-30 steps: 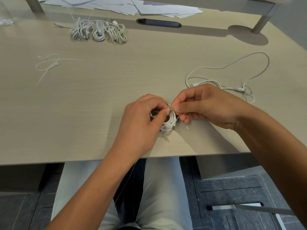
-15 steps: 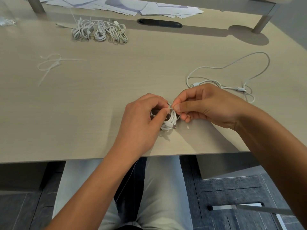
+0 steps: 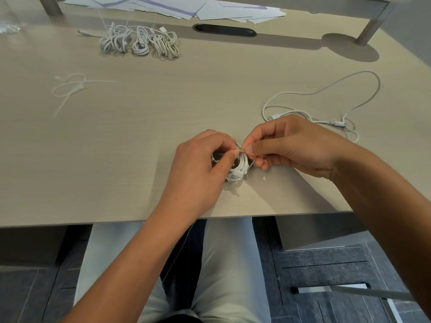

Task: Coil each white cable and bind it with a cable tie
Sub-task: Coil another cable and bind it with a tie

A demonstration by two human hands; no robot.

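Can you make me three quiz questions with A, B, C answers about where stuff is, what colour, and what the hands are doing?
1. Where is the loose cable?
A. beside the right hand
B. on the floor
C. under the papers

2. What colour is the coil being tied?
A. black
B. white
C. red

3. What are the left hand and right hand doing?
A. lying flat
B. holding the coil together
C. waving

Answers: 1 A, it lies uncoiled on the desk by that hand. 2 B, its loops are white. 3 B, the fingers of both pinch at it.
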